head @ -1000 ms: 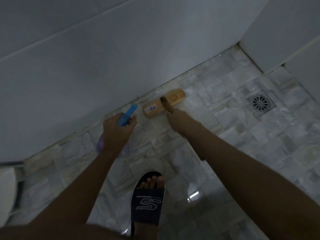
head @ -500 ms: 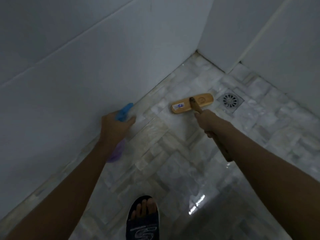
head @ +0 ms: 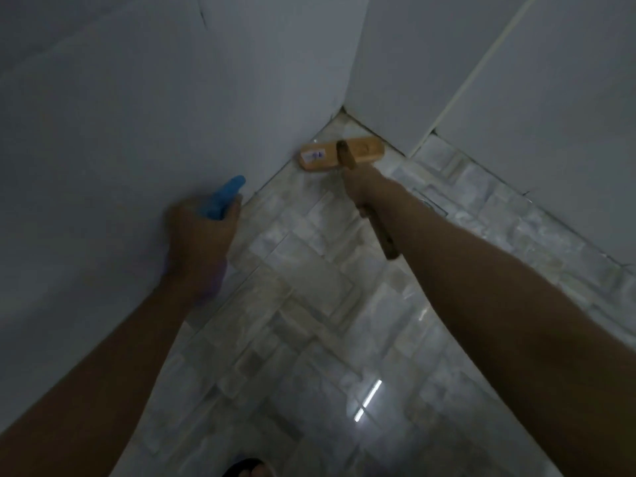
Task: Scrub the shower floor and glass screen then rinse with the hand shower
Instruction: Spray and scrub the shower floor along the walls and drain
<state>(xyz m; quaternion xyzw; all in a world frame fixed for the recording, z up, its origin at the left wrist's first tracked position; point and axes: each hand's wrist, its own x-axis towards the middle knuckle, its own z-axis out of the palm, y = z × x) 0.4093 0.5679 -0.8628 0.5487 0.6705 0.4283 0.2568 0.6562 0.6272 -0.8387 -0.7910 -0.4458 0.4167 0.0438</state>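
Two hands: right [head: 359, 185] grips one brush [head: 341, 154]; left [head: 199, 235] one spray bottle [head: 223, 197].

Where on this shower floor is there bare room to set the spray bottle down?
Bare marble-look tiled floor lies open between both forearms. Crowded: the far corner, filled by the wooden scrub brush head in the right hand; left hand holds the blue-nozzled spray bottle.

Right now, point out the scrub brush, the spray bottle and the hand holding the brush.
scrub brush [head: 340, 155], head view, on its wooden head.
spray bottle [head: 223, 197], head view, on its blue nozzle.
right hand [head: 361, 185], head view, on its back.
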